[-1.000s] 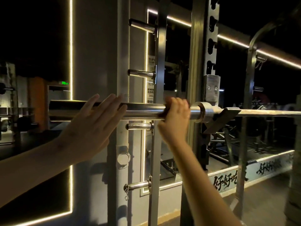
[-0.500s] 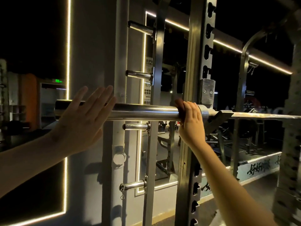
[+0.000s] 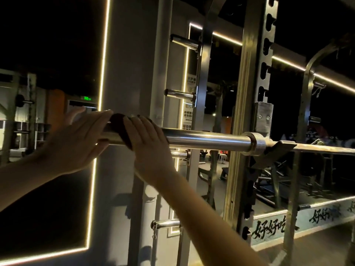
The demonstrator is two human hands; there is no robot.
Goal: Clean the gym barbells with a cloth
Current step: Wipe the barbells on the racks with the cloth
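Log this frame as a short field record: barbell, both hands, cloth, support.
barbell: horizontal, chrome, resting on a rack hook
left hand: fingers straight, laid against the bar's end
right hand: grips the cloth round the bar
cloth: dark, showing between the two hands
room: dim gym
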